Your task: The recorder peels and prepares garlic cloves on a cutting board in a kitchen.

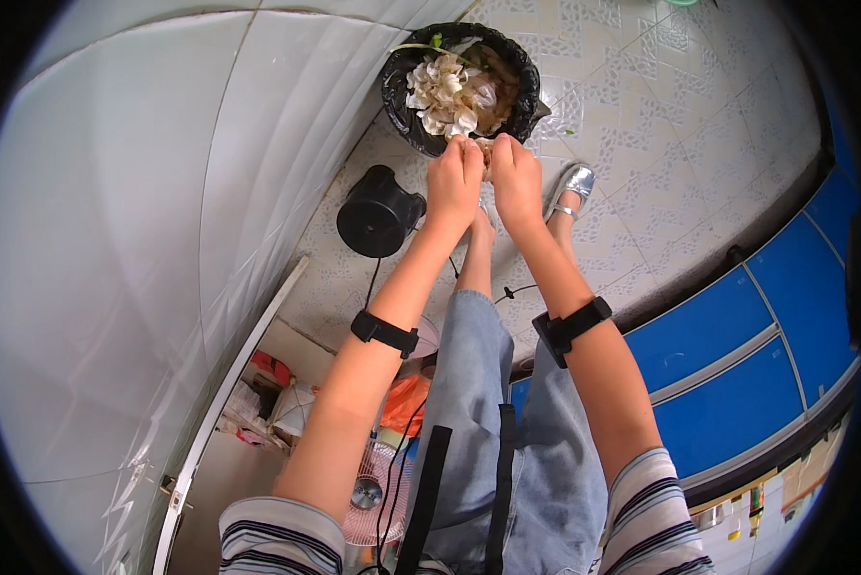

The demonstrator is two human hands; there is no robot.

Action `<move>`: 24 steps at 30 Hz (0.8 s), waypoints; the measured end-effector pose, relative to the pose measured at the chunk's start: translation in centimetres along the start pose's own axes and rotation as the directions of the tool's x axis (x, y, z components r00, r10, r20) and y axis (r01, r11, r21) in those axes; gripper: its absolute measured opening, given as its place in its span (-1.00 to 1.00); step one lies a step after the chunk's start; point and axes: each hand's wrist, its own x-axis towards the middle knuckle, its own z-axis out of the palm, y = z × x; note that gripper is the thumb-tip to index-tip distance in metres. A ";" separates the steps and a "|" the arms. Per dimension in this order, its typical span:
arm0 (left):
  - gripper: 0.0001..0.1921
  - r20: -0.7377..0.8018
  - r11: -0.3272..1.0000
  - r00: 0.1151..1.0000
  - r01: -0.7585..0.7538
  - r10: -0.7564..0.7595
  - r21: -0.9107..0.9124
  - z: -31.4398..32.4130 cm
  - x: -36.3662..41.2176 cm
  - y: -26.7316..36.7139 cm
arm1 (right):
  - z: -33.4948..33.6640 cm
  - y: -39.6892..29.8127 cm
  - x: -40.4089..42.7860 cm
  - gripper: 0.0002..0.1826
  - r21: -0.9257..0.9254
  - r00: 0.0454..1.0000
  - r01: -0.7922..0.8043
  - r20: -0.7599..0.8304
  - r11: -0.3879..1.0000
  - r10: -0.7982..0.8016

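Both of my hands are together at the near rim of a waste bin (529,86) lined with a black plastic bag. Between them is a small, papery brown-white piece that looks like a garlic bulb (485,154), mostly covered by my fingers. My left hand (455,180) pinches it from the left and my right hand (516,180) from the right. Pale, papery skins (441,93) are heaped inside the bin, beside brownish scraps and a thin green stalk (419,47).
A black plastic stool (374,215) stands left of my legs, near the tiled wall (128,201). Blue cabinets (725,309) line the right side. A pink fan (373,492) and orange plastic bag (405,402) are lower left. Thin black cables hang near my legs.
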 end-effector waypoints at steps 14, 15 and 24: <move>-0.75 0.361 0.533 0.875 0.484 -0.324 -0.694 -0.8 1.0 -0.9 | -1.3 0.4 0.1 -0.68 -0.081 0.956 0.294 0.007 0.952 -0.295; -0.73 0.348 0.562 0.875 0.483 -0.337 -0.671 -0.6 1.1 -0.6 | -1.4 0.4 0.1 -0.68 -0.097 0.954 0.298 -0.017 0.950 -0.301; -0.86 0.395 0.512 0.894 0.446 -0.212 -0.734 -1.3 1.0 -0.4 | -1.2 0.4 1.2 -0.66 0.106 0.956 0.276 -0.133 0.955 -0.262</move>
